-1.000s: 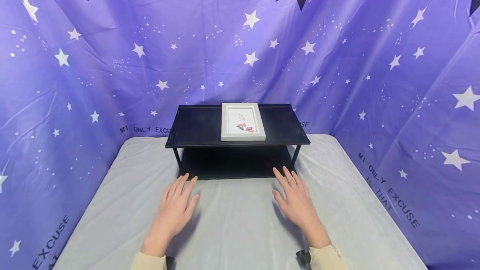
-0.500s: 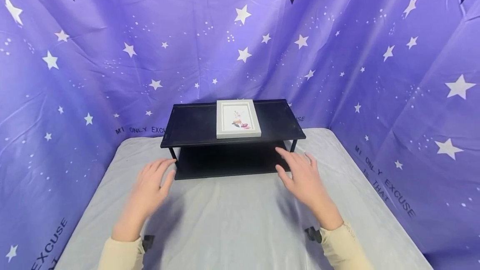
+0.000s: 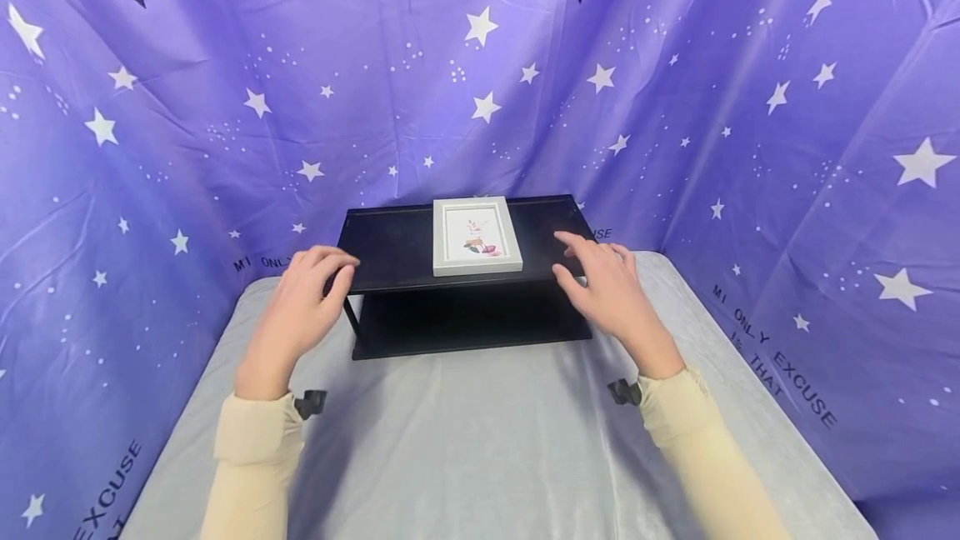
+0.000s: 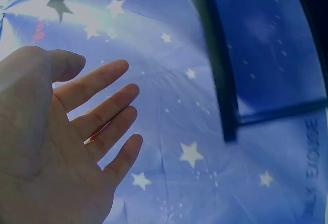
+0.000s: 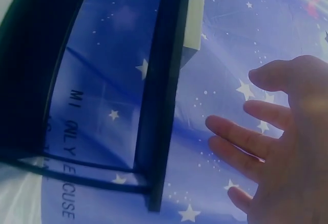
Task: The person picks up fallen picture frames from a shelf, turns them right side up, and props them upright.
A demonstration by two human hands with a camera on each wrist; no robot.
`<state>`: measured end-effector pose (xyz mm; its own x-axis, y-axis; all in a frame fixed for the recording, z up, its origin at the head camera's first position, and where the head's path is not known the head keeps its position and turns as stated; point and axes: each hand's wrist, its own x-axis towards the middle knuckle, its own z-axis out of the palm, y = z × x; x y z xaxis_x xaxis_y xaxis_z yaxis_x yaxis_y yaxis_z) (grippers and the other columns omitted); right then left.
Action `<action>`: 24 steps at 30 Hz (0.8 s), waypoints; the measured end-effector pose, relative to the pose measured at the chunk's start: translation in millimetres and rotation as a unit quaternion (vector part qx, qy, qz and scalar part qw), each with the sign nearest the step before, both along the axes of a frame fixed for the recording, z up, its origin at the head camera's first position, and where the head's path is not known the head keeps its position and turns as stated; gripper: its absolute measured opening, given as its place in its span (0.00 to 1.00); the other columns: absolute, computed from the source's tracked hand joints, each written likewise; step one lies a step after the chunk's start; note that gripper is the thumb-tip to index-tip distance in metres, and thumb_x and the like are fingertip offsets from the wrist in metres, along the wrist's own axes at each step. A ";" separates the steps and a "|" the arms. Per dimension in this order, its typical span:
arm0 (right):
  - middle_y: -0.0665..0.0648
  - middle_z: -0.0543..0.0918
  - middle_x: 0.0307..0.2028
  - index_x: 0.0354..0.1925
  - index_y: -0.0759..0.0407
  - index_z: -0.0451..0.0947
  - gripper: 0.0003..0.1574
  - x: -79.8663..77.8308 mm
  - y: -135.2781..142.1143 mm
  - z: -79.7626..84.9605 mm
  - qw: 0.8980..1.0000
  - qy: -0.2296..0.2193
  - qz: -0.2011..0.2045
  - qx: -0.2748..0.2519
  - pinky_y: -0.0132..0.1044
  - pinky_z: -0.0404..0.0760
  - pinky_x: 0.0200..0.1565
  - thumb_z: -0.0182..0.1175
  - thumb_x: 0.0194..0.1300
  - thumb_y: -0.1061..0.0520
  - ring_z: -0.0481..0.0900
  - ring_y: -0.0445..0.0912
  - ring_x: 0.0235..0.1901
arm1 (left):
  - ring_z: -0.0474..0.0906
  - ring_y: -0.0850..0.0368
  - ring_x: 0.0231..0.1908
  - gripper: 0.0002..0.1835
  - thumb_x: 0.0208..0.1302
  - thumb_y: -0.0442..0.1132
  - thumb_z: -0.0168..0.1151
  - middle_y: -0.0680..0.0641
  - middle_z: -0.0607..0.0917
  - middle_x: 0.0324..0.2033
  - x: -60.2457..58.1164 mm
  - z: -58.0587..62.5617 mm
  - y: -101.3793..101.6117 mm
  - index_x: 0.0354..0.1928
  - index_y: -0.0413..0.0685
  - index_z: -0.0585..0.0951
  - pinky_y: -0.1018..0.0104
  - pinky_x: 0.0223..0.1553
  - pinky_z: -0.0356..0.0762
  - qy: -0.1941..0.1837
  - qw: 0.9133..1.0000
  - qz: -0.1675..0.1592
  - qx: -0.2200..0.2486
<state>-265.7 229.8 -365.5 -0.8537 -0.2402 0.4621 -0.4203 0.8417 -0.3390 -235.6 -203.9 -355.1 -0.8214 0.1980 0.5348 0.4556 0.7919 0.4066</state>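
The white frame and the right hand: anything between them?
In the head view, only bare black shelf top shows between the white frame and the right hand.

Black rectangular two-tier shelf (image 3: 397, 244) stands toward far end of pale grey cloth-covered table (image 3: 480, 440); purple star-printed fabric backdrop (image 3: 375, 23) behind and along both sides. White rectangular picture frame (image 3: 478, 236) lies mid-length on upper tier, between bare left hand (image 3: 303, 298), near left front corner, and bare right hand (image 3: 611, 294), near right.
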 end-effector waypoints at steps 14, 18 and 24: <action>0.56 0.82 0.40 0.75 0.54 0.72 0.37 -54.1 -55.0 9.7 0.995 -0.089 -0.044 -0.019 0.59 0.62 0.67 0.51 0.82 0.36 0.79 0.54 0.46 | 0.73 0.38 0.66 0.19 0.83 0.44 0.52 0.40 0.83 0.61 -59.0 11.5 40.5 0.56 0.40 0.88 0.40 0.69 0.68 -0.040 0.999 -0.027 -0.007; 0.59 0.85 0.45 0.75 0.56 0.73 0.39 -64.8 -64.2 3.0 0.992 -0.103 -0.066 -0.015 0.60 0.62 0.67 0.48 0.82 0.33 0.82 0.56 0.54 | 0.73 0.39 0.69 0.22 0.84 0.47 0.50 0.41 0.80 0.65 -73.0 3.8 52.0 0.62 0.41 0.86 0.39 0.70 0.70 -0.080 0.996 -0.018 -0.028; 0.64 0.84 0.64 0.75 0.59 0.73 0.40 -70.9 -67.6 -4.7 0.990 -0.114 -0.082 -0.023 0.61 0.62 0.66 0.48 0.81 0.35 0.79 0.59 0.68 | 0.74 0.43 0.72 0.28 0.84 0.54 0.47 0.44 0.74 0.72 -86.2 -10.2 72.8 0.73 0.47 0.77 0.36 0.70 0.74 -0.152 0.988 0.002 -0.034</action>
<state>-336.7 162.2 -370.2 -0.9628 -0.0722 0.2603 -0.1869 0.8738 -0.4489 -321.8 -131.1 -365.4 -0.9429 0.2211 0.2492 0.3173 0.8240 0.4695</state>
